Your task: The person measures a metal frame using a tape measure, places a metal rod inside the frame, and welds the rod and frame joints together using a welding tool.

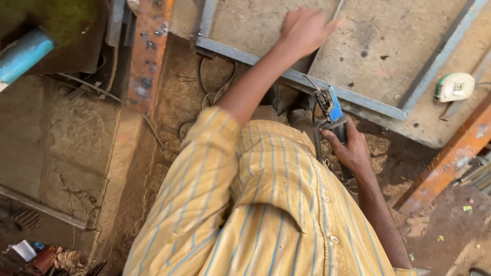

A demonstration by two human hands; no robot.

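Head view, looking down a yellow striped shirt [266, 204]: the left hand [306, 29] lies flat, fingers spread, on a grey metal sheet [373, 46], gripping nothing, just above the grey steel frame bar [276, 69] along the sheet's near edge. The right hand [350, 148], well apart from the left, is clenched around a welding electrode holder [332, 110] with a blue jaw, its tip touching the frame bar. A white tape measure [454, 87] rests on the sheet to the right, beside an orange steel beam [450, 153] on the dirt floor [169, 102].
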